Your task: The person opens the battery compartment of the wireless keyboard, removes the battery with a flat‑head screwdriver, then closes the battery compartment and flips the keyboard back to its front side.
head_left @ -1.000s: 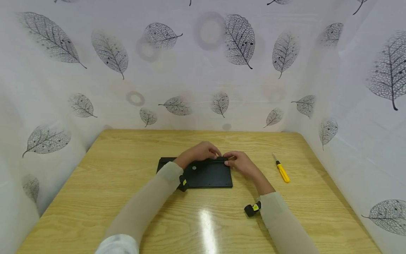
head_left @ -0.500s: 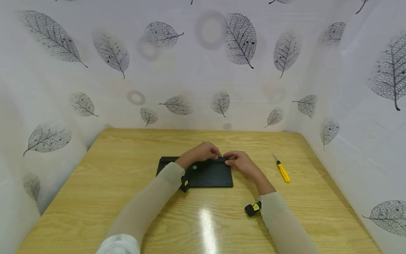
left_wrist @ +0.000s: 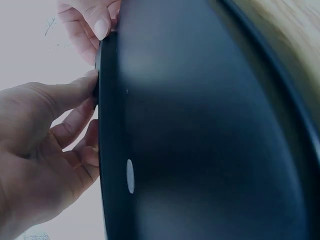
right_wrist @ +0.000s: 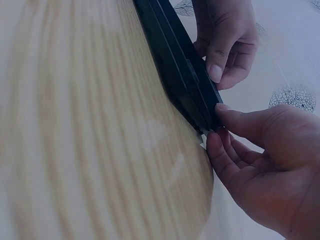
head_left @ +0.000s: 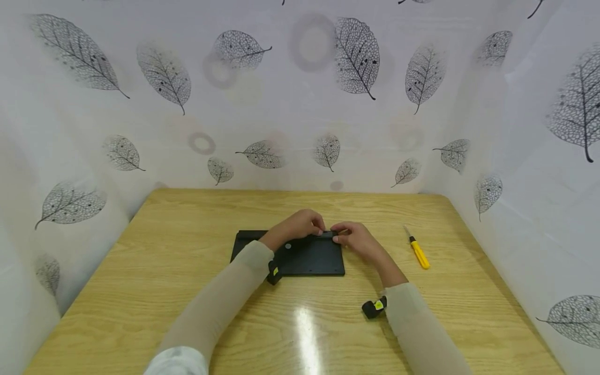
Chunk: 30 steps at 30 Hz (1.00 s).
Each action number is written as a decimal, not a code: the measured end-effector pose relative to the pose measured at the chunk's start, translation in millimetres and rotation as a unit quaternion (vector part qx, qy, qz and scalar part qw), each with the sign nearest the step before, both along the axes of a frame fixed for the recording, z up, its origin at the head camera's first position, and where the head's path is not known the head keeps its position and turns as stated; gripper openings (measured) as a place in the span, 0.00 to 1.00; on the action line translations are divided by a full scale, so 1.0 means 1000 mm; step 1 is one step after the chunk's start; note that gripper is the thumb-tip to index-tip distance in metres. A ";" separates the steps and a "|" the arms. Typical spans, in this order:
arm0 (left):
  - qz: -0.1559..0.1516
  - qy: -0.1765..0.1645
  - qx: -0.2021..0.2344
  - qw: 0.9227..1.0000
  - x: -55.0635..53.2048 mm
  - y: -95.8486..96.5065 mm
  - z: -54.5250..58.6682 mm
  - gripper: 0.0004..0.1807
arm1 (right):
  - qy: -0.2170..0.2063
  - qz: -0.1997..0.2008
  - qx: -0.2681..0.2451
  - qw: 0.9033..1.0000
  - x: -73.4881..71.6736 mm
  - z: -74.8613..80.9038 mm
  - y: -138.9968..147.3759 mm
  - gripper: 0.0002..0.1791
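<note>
A flat black slab (head_left: 311, 260), resembling a keyboard turned face down, lies on the wooden table. It has a raised ridge along its far edge and a small round silver spot (head_left: 288, 246). My left hand (head_left: 300, 224) reaches across it; in the left wrist view its thumb (left_wrist: 75, 92) and forefinger pinch the ridge's edge. Close beside it, my right hand (head_left: 360, 242) grips the far right corner. The right wrist view has that hand's thumb (right_wrist: 242, 122) on the edge and its curled fingers underneath. Part of the slab is hidden under my left forearm.
To the right of the slab, a screwdriver (head_left: 418, 254) with a yellow handle lies on the table (head_left: 187, 302). A pale curtain (head_left: 290, 114) printed with leaves closes off the back and both sides.
My left fingertips have shifted slightly left along the far edge, widening the small gap to the right hand. The right hand keeps its place at the corner.
</note>
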<state>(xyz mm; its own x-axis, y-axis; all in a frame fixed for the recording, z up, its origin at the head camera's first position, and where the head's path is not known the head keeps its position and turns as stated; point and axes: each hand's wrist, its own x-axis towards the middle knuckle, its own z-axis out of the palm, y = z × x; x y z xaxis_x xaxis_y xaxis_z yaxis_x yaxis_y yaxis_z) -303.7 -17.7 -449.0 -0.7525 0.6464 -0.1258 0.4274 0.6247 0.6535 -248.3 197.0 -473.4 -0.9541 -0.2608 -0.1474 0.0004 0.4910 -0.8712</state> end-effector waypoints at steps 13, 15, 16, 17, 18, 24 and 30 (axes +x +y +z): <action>0.009 -0.037 0.023 0.999 -0.001 -0.004 -0.004 0.08 | -0.004 0.001 -0.005 1.000 -0.001 -0.001 0.000 0.20; 0.004 -0.043 0.028 0.999 -0.001 -0.004 -0.004 0.08 | -0.006 -0.002 -0.004 1.000 -0.001 -0.001 0.000 0.19; 0.002 -0.044 0.028 0.999 -0.001 -0.004 -0.004 0.09 | -0.006 -0.002 -0.003 1.000 -0.001 -0.001 0.000 0.19; 0.000 -0.044 0.026 0.999 -0.001 -0.004 -0.004 0.09 | -0.005 -0.002 -0.001 1.000 -0.001 -0.002 0.000 0.19; -0.001 -0.045 0.025 0.999 -0.001 -0.004 -0.004 0.09 | -0.005 -0.002 0.000 1.000 -0.001 -0.002 -0.001 0.19; -0.001 -0.042 0.017 0.999 -0.003 -0.006 -0.007 0.08 | -0.004 0.001 0.002 1.000 -0.001 -0.002 0.000 0.19; 0.000 -0.035 0.031 0.999 -0.003 -0.007 -0.010 0.07 | -0.005 0.002 -0.010 1.000 -0.001 -0.002 0.001 0.20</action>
<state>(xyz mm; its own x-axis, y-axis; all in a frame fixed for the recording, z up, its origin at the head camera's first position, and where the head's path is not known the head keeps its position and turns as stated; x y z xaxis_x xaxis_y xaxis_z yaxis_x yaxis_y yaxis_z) -307.1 -25.2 -458.7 -0.7437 0.6542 -0.1379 0.3786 0.5820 0.7197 -249.1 198.1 -475.7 -0.9514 -0.2679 -0.1521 0.0073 0.4738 -0.8806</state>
